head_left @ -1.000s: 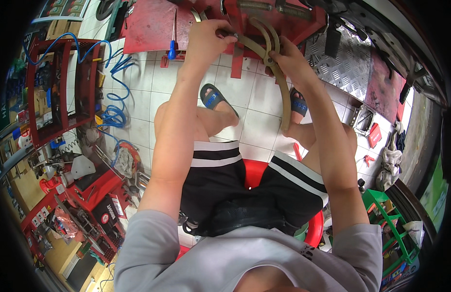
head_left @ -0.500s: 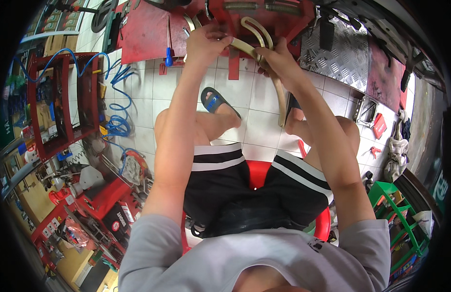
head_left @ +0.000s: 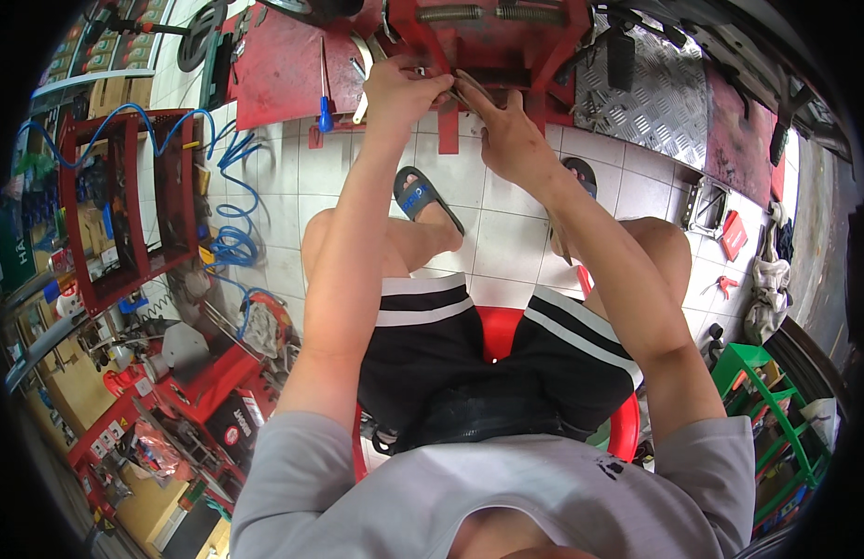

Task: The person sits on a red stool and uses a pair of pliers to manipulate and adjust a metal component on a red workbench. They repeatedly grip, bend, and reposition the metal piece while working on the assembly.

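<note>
Gripping the curved tool point(head_left: 474, 91) in the right hand point(head_left: 517, 140), slanted eleven-to-five o'clock, left hand point(head_left: 399, 90) pinched near its tip, on what, can't tell!

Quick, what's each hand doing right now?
Left hand: closed, fingertips pinched together; what's between them can't be made out.
Right hand: closed, holding the metal tool, mostly hidden from view.

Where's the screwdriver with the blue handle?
In the head view, the screwdriver is at upper left, on the red platform, just left of the left hand, with its blue handle at the platform's near edge.
</note>
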### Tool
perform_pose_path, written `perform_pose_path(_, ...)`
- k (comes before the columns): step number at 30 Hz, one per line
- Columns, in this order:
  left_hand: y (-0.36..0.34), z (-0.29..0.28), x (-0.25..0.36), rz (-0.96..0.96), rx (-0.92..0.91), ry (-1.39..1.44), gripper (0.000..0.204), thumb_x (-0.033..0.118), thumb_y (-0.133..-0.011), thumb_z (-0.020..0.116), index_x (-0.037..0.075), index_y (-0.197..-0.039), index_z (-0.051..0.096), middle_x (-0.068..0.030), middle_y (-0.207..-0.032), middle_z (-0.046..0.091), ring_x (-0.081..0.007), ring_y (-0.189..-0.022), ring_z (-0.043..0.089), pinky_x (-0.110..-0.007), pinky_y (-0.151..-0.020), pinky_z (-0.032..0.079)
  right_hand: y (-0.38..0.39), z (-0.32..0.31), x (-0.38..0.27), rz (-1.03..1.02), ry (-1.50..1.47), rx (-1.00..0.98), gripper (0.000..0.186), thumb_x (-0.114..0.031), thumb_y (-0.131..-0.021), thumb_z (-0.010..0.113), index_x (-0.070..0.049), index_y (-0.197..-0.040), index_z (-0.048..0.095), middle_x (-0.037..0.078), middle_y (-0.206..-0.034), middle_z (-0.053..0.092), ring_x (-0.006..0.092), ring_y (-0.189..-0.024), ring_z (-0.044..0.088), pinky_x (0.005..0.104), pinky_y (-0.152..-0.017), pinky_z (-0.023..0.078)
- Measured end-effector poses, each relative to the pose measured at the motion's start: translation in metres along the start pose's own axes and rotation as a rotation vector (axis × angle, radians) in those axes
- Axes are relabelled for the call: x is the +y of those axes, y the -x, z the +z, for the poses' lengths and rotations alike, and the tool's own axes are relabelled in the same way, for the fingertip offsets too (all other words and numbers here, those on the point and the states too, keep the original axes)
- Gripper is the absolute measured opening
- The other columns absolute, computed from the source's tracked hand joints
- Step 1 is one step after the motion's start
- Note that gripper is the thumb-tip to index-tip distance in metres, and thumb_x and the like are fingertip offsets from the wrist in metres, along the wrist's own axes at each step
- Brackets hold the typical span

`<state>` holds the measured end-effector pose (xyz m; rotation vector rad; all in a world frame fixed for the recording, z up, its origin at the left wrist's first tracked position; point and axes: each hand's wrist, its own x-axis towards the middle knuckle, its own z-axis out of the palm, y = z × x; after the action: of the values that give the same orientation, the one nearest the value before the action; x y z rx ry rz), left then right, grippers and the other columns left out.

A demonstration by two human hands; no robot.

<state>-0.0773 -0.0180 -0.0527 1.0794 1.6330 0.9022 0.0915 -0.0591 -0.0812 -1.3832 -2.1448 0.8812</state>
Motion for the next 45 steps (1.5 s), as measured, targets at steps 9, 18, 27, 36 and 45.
perform_pose_path(9, -0.002, 0.004, -0.005, 0.003, 0.002, 0.048, 0.036, 0.009, -0.079, 0.073, -0.009, -0.106, 0.06, -0.0128, -0.084, 0.069, -0.0144, -0.066, 0.066, -0.023, -0.059, 0.053, -0.008, -0.005, 0.003, 0.202, -0.026, -0.209, 0.076, 0.006, -0.082, 0.045, -0.028, -0.148, 0.026, 0.034, -0.107, 0.054, 0.0431, -0.098, 0.056, 0.0464, -0.083, 0.05)
perform_pose_path(18, -0.017, -0.014, -0.022, 0.022, -0.11, -0.246, 0.032, 0.02, -0.089, 0.061, -0.001, -0.113, 0.062, -0.0083, -0.088, 0.069, -0.0136, -0.069, 0.064, -0.025, -0.061, 0.048, -0.021, -0.017, 0.005, 0.247, -0.194, -0.237, 0.081, 0.002, -0.08, 0.044, -0.027, -0.15, 0.017, 0.029, -0.115, 0.057, 0.0373, -0.095, 0.06, 0.0436, -0.081, 0.052)
perform_pose_path(27, -0.033, -0.024, -0.025, 0.364, 0.031, -0.137, 0.025, 0.018, -0.088, 0.058, -0.002, -0.102, 0.063, -0.0152, -0.089, 0.069, -0.0259, -0.082, 0.066, -0.037, -0.072, 0.049, -0.028, -0.021, 0.008, 0.517, -0.466, -0.25, 0.084, 0.003, -0.077, 0.042, -0.021, -0.151, 0.011, 0.02, -0.096, 0.066, 0.0242, -0.062, 0.066, 0.0345, -0.051, 0.056)
perform_pose_path(36, -0.036, -0.024, -0.027, 0.531, 0.071, -0.384, 0.023, 0.018, -0.089, 0.058, -0.002, -0.1, 0.06, -0.0194, -0.084, 0.067, -0.0322, -0.079, 0.066, -0.041, -0.07, 0.048, -0.03, -0.026, 0.008, 0.498, -0.404, -0.233, 0.086, 0.004, -0.074, 0.045, -0.019, -0.151, 0.012, 0.02, -0.096, 0.066, 0.0239, -0.061, 0.065, 0.0343, -0.051, 0.056)
perform_pose_path(45, -0.016, -0.035, -0.008, 0.329, -0.017, -0.474, 0.021, 0.016, -0.088, 0.061, -0.002, -0.098, 0.061, -0.0162, -0.079, 0.067, -0.0299, -0.073, 0.065, -0.038, -0.067, 0.048, -0.05, 0.002, 0.002, 0.507, -0.346, -0.241, 0.089, 0.006, -0.073, 0.046, -0.021, -0.151, 0.013, 0.023, -0.098, 0.066, 0.0267, -0.061, 0.066, 0.035, -0.049, 0.055)
